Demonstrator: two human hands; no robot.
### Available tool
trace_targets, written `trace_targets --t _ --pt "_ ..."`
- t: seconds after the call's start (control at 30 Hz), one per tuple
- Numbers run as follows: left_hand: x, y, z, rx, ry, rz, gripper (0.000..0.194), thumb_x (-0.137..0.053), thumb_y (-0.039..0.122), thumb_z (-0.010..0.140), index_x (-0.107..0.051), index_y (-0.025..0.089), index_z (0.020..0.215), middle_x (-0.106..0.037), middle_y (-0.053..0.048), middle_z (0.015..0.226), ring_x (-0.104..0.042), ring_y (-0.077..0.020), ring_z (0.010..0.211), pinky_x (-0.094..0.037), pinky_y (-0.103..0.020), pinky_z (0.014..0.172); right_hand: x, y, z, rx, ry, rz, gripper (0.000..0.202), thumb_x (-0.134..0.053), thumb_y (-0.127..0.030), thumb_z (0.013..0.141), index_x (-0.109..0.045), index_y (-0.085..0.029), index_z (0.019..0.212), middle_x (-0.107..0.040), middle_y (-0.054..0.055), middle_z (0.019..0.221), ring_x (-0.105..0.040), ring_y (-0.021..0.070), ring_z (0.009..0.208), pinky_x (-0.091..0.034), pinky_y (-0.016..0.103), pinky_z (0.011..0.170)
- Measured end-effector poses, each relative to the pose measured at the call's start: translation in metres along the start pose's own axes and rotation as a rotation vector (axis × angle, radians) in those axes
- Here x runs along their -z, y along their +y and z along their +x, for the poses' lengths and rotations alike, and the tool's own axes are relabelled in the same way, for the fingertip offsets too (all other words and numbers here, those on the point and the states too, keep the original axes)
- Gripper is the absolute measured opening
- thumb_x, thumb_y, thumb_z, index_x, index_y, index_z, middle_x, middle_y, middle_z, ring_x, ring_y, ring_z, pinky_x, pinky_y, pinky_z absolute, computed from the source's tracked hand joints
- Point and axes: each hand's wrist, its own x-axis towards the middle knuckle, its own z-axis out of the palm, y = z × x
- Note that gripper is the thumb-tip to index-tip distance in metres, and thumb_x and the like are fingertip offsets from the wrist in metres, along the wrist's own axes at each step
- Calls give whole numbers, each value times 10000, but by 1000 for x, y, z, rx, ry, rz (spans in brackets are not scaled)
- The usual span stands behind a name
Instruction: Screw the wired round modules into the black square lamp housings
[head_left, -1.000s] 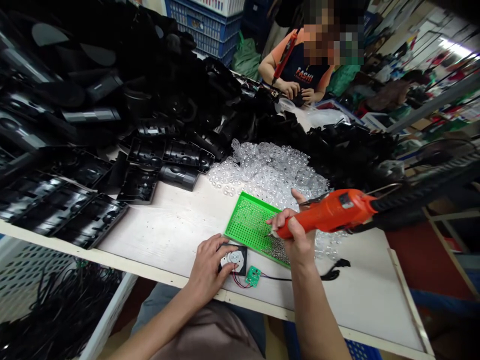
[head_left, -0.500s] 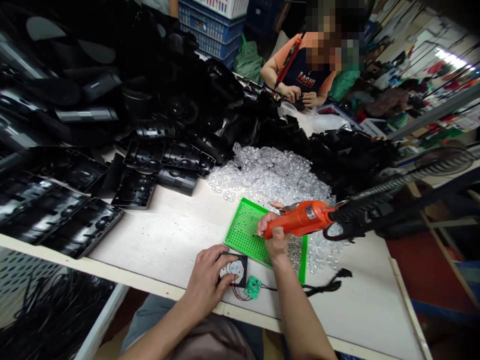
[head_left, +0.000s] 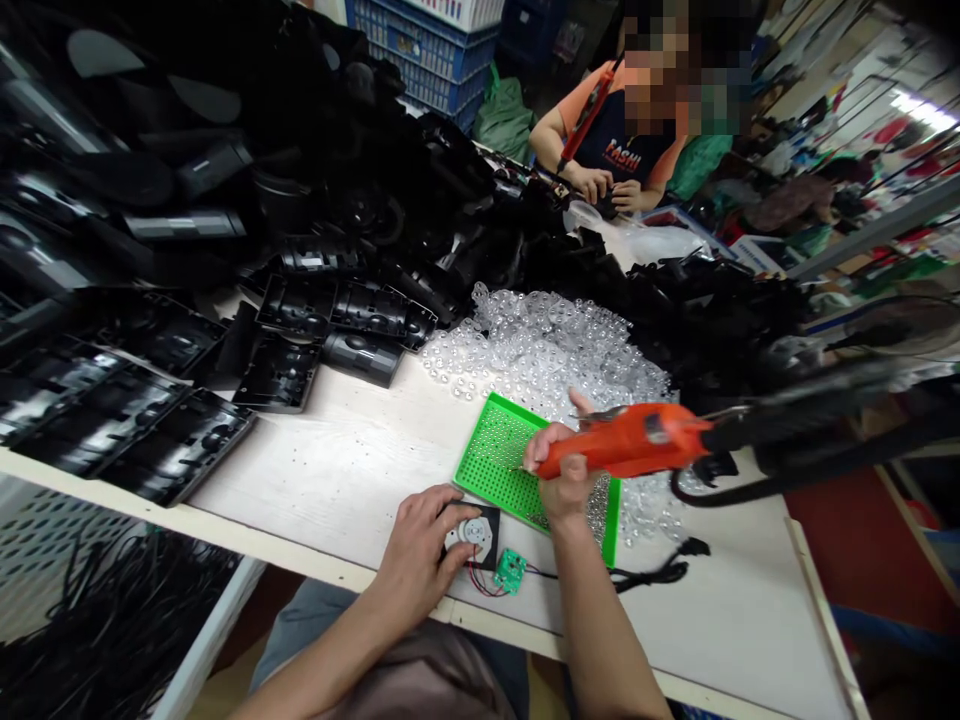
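My left hand (head_left: 426,535) grips a small motor (head_left: 474,540) with a pale round body, seated on a black square plate (head_left: 491,517) at the table's front edge. Thin red and dark wires run from it to a green circuit board (head_left: 511,571) lying just to the right. My right hand (head_left: 564,472) is closed around an orange electric screwdriver (head_left: 626,442), held nearly level with its tip pointing left. Below the tool is a green perforated tray (head_left: 480,477) with many small metal screws (head_left: 598,510) in its right part; my right hand hides some of it.
Clear plastic pieces (head_left: 555,340) are heaped behind the tray. Black plastic housings (head_left: 176,440) cover the left side and back. A black cable (head_left: 652,575) lies right of my forearm. Across the table a co-worker (head_left: 622,150) handles a dark part near a red screwdriver (head_left: 589,115).
The screwdriver in my right hand has tilted slightly, its rear end shifting right. My left hand stays on the motor. The whole view has shifted a little.
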Motion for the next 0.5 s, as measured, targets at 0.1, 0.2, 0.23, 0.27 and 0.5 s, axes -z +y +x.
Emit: trace_targets --t 0.1,0.2,0.23,0.27,0.5 --pt "-1 0 0 -10 15 0 233 -540 276 909 -599 251 1133 -603 -81 1175 -523 -255 1155 -403 -411 926 -8 -30 -11 15 51 95 645 -615 -743 653 -564 -255 1072 -419 -92 506 -363 98 351 -339 243 361" --pt "-1 0 0 -11 16 10 239 -544 289 911 -603 251 1139 -605 -79 1169 -528 -253 1147 -408 -409 926 -16 -46 -30 -47 31 174 748 -630 -791 598 -556 -265 1125 -433 -93 479 -358 105 328 -345 254 349" --pt "-2 0 0 -9 11 15 241 -544 293 910 -605 251 1139 -605 -78 1171 -531 -253 1144 -410 -408 927 -18 -47 -36 -71 32 186 769 -636 -798 582 -554 -267 1133 -436 -93 474 -355 105 324 -343 254 348" --pt "-2 -1 0 -9 8 19 244 -543 296 910 -607 251 1141 -605 -78 1174 -532 -252 1143 -413 -407 928 -20 -46 -42 -91 33 189 788 -641 -802 569 -553 -267 1139 -436 -94 469 -352 104 319 -339 253 345" --pt "-3 -1 -1 -11 4 15 262 -539 295 913 -597 261 1166 -596 -78 1191 -525 -251 1156 -411 -416 941 -24 -28 -58 -91 42 132 827 -580 -839 587 -521 -268 1182 -409 -98 475 -335 102 327 -330 242 338"
